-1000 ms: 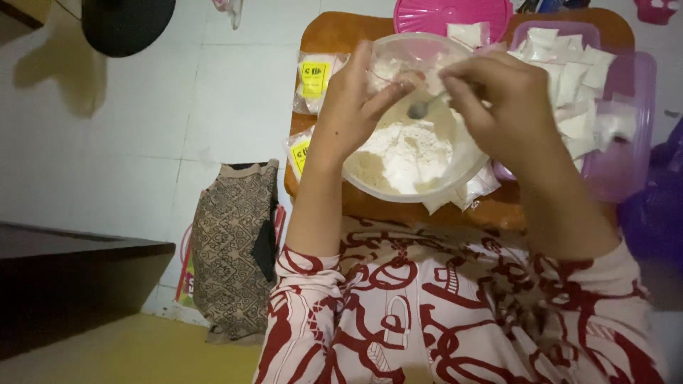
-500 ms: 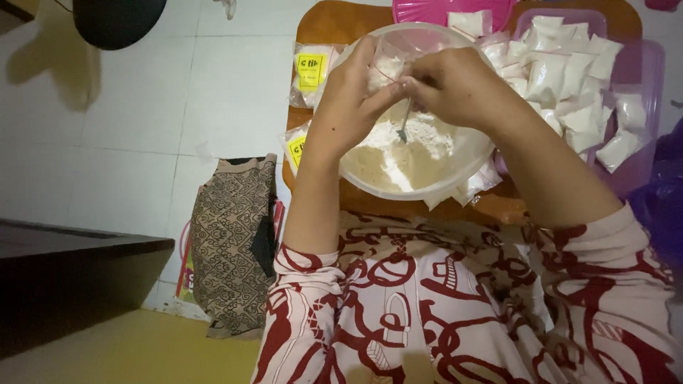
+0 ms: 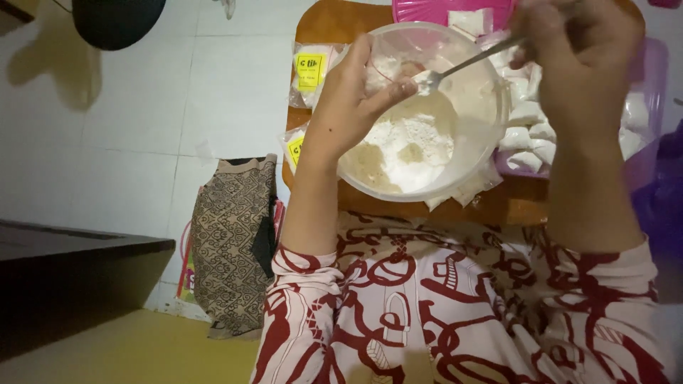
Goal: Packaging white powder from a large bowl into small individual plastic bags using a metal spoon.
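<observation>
A clear plastic bowl [image 3: 489, 146] with white powder [image 3: 416, 139] in it stands on a small wooden table [image 3: 498, 210]. My left hand [image 3: 352, 107] is over the bowl's left rim. Its fingertips pinch what looks like a small clear plastic bag [image 3: 388, 71], which is hard to make out. My right hand [image 3: 580, 60] is above the bowl's right side and holds a metal spoon [image 3: 466, 65] by the handle. The spoon's bowl carries white powder and meets my left fingertips at the bag.
A purple tub [image 3: 651, 85] of small white filled packets [image 3: 530, 135] stands right of the bowl, with a pink container [image 3: 427, 10] behind. Packets with yellow labels [image 3: 311, 71] lie at the table's left edge. A patterned cloth bag [image 3: 231, 235] and dark furniture [image 3: 71, 284] are on the floor to the left.
My right hand has lifted the spoon out of the powder and risen to the right, bringing the loaded spoon tip to my left fingertips. My left hand stays over the bowl's left rim.
</observation>
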